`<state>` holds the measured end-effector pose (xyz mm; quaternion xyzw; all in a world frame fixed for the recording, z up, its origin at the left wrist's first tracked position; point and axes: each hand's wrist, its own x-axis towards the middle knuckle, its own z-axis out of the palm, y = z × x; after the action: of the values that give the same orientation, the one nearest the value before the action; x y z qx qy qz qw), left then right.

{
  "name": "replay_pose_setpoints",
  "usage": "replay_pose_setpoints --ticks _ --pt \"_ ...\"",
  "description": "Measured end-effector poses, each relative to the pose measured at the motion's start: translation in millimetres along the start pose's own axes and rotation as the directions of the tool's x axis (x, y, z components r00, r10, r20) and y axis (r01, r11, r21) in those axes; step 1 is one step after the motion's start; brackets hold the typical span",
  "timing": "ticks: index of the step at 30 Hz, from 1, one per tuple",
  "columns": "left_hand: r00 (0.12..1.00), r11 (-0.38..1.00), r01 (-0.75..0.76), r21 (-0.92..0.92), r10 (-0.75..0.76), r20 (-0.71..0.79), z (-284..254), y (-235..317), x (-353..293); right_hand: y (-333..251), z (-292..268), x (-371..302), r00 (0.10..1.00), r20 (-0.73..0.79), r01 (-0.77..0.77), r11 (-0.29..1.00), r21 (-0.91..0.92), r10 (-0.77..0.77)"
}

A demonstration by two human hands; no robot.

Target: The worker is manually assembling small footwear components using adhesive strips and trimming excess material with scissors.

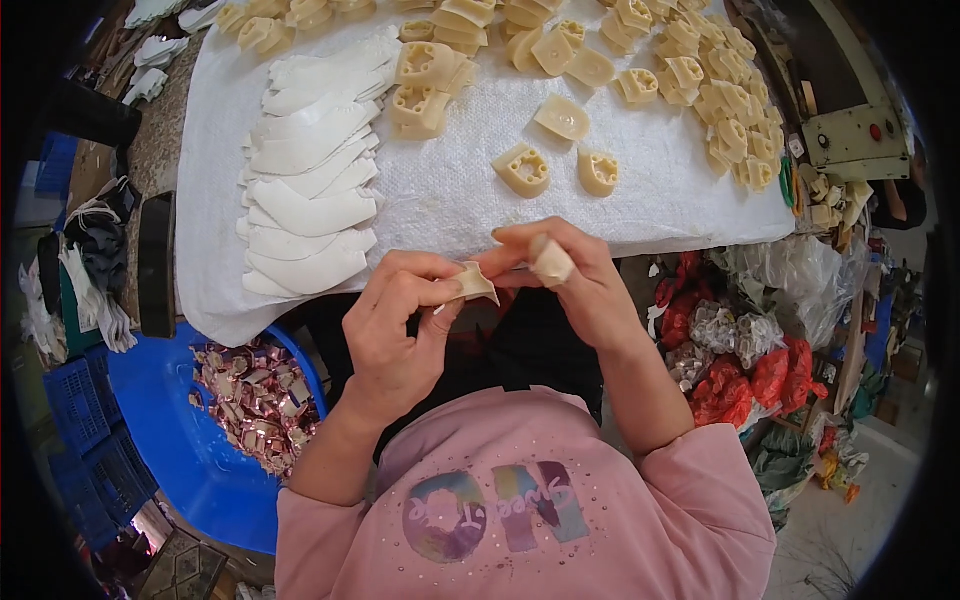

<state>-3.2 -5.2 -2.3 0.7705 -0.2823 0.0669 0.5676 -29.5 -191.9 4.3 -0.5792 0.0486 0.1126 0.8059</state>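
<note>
My left hand (398,325) is closed in a pinch around a small cream curved piece (476,286), above my lap at the table's near edge. Close beside it, my right hand (583,283) has its fingers bent, with their tips by the piece's right side. A pale cream cover or piece (551,262) shows at the right fingers; whether it is worn or held I cannot tell. Just beyond, two beige hollow shoe-heel-like blocks (526,170) and a smooth-faced one (563,118) lie on the white cloth (450,205). Overlapping white cut pieces (310,200) lie in a column to the left.
Many more beige blocks (735,110) are heaped along the table's far and right sides. At lower left stands a blue basin (180,440) with shiny pink pieces (260,400). Red and clear plastic bags (770,375) lie at right, below a pale machine box (855,140).
</note>
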Motion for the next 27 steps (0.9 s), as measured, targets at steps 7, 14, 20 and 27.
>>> replay_pose_setpoints --ticks 7,14,20,27 --pt "0.995 0.975 -0.090 -0.205 0.097 0.023 15.3 -6.2 -6.3 -3.5 -10.2 13.5 0.968 0.209 -0.131 0.991 -0.039 0.136" --pt "0.995 0.993 -0.070 -0.099 0.077 0.063 11.9 -6.7 -2.4 -0.9 -7.1 16.4 0.980 0.164 -0.089 0.986 -0.142 0.112" --pt "0.956 0.817 0.196 -0.543 -0.282 -0.079 17.4 -0.2 -5.6 7.4 -4.5 9.6 0.989 0.069 0.137 0.989 -0.049 -0.133" --pt "0.916 0.720 0.313 -0.619 -0.401 -0.004 23.1 2.4 -0.4 10.0 2.1 14.4 0.870 0.193 0.488 0.731 -0.477 -0.454"
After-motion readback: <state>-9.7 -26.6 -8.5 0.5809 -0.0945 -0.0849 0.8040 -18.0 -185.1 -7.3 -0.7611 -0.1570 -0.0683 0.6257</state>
